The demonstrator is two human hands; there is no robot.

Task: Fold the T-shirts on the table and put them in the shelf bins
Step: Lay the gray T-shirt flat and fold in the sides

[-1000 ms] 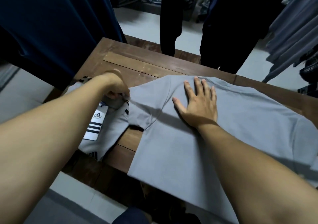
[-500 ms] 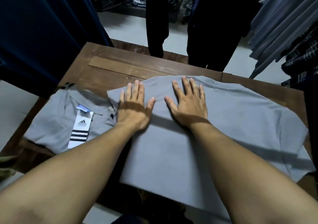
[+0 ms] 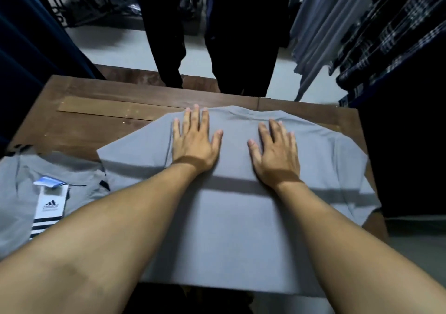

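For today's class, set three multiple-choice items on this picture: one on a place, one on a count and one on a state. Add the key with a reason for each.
1. Where does the T-shirt with the hang tag lie?
A. to the left of the spread grey T-shirt
B. on top of it
C. on the floor

2. How many grey T-shirts lie on the wooden table?
A. one
B. two
C. four

3. How do the left hand and the right hand meet the spread shirt?
A. flat, with straight fingers
B. curled round a sleeve
C. lifted clear of it

Key:
1 A, because the tagged shirt sits at the table's left end, beside the spread one.
2 B, because only those two show on the table.
3 A, because both palms lie flat on its upper part.
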